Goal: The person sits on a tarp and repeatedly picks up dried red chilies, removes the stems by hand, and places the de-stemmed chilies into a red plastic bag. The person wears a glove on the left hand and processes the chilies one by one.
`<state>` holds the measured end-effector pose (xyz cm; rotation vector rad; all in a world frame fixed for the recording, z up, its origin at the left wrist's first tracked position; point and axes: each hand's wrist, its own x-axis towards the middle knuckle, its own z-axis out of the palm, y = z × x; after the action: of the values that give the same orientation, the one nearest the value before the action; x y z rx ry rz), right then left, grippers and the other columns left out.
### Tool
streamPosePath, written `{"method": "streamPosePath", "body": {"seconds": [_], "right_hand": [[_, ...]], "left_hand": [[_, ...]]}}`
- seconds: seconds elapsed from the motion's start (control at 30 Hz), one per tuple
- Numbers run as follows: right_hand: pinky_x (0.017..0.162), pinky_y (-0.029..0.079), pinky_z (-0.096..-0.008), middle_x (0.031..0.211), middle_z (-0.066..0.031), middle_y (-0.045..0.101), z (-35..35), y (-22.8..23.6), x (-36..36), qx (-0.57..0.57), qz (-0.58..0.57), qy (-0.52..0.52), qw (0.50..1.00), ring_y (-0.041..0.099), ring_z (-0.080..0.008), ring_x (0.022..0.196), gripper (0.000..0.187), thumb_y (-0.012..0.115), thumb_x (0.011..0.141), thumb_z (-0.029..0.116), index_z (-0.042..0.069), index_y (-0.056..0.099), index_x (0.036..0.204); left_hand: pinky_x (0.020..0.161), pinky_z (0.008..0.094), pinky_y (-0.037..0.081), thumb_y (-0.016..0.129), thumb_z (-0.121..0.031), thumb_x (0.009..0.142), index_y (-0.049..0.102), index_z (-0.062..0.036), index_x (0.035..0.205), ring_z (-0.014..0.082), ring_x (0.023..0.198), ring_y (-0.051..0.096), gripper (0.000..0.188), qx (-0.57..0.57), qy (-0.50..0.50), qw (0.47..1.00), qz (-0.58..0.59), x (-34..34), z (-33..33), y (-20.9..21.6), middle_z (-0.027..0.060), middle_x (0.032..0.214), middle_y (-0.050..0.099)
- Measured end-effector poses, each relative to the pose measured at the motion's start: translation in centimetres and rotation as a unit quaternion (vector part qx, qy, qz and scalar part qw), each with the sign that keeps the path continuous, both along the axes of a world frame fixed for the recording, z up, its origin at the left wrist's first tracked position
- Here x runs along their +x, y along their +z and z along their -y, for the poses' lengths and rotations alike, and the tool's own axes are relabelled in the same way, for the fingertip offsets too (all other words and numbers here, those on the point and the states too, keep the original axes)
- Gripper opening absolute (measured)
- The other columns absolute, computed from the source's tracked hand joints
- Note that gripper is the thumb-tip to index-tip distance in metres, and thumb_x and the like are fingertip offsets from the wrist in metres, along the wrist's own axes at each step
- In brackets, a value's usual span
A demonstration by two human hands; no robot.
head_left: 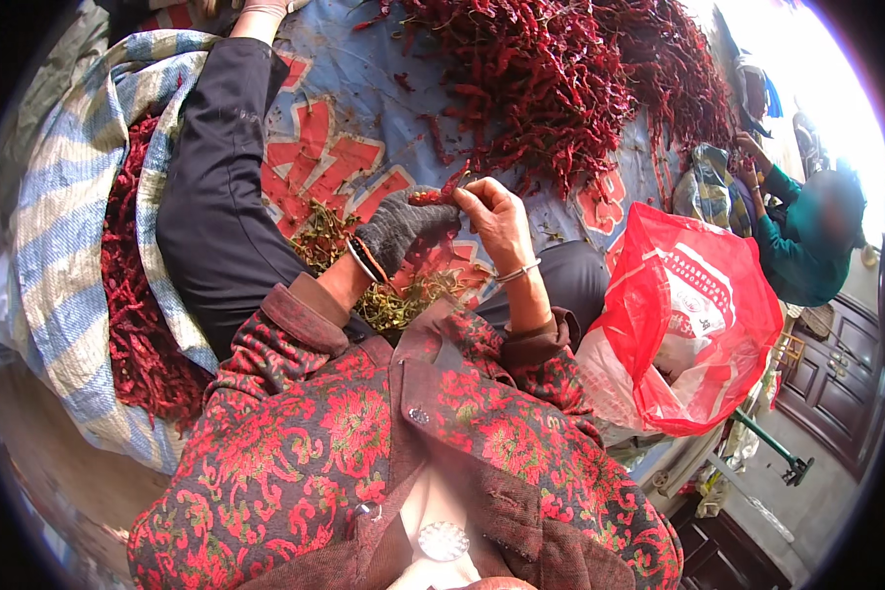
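Note:
My left hand, in a dark grey knitted glove, is closed around a dried red chili pepper in front of my chest. Bare and wearing a bracelet, my right hand pinches with thumb and fingertips at the chili's end, close beside the glove. Whether a stem sits between those fingertips is too small to tell. Below both hands lies a heap of greenish-brown dry stems, partly hidden by my forearms and sleeves. More red shows under the glove, too unclear to name.
A large pile of dried red chilies covers the blue-and-red printed sheet ahead. At left stands a striped woven sack holding chilies. A red plastic bag is at right, near a person in green. Dark-trousered legs flank the stems.

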<state>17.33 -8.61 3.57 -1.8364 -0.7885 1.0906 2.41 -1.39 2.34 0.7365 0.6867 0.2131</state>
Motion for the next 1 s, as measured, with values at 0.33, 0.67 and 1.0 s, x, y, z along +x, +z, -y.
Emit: {"method": "streamPosePath", "body": {"seconds": [0.33, 0.67, 1.0], "right_hand": [[0.053, 0.042, -0.0205, 0.072, 0.0032, 0.053, 1.7, -3.4, 0.3, -0.005, -0.341, -0.090, 0.936, 0.045, -0.0060, 0.058, 0.020, 0.055, 0.093, 0.025, 0.005, 0.056, 0.087], [0.061, 0.044, -0.0211, 0.086, 0.0005, 0.061, 0.4, 0.0, -0.3, 0.028, -0.095, 0.034, 0.995, 0.053, -0.0051, 0.072, 0.018, 0.061, 0.090, 0.017, 0.003, 0.059, 0.101], [0.054, 0.045, -0.0227, 0.071, 0.0014, 0.057, 1.7, -3.4, -0.4, -0.042, -0.333, -0.068, 0.940, 0.053, -0.0077, 0.060, 0.012, 0.060, 0.089, 0.018, 0.007, 0.058, 0.085]], "left_hand": [[0.073, 0.0256, 0.050, 0.065, -0.013, 0.084, 0.059, -0.0023, 0.104, 0.0115, 0.078, 0.062, 0.023, 0.044, -0.017, 0.995, 0.086, -0.6, 0.6, -1.5, 0.0037, 0.084, 0.065], [0.063, 0.0220, 0.045, 0.063, -0.018, 0.087, 0.063, -0.0038, 0.095, 0.0064, 0.070, 0.055, 0.016, 0.004, -0.026, 1.000, 0.004, -0.5, -0.4, -1.5, -0.0015, 0.076, 0.060], [0.076, 0.0266, 0.048, 0.070, -0.010, 0.079, 0.064, -0.0053, 0.096, 0.0124, 0.083, 0.061, 0.018, 0.460, -0.144, 0.865, 0.141, -0.7, 1.0, -0.4, 0.0051, 0.086, 0.066]]}}
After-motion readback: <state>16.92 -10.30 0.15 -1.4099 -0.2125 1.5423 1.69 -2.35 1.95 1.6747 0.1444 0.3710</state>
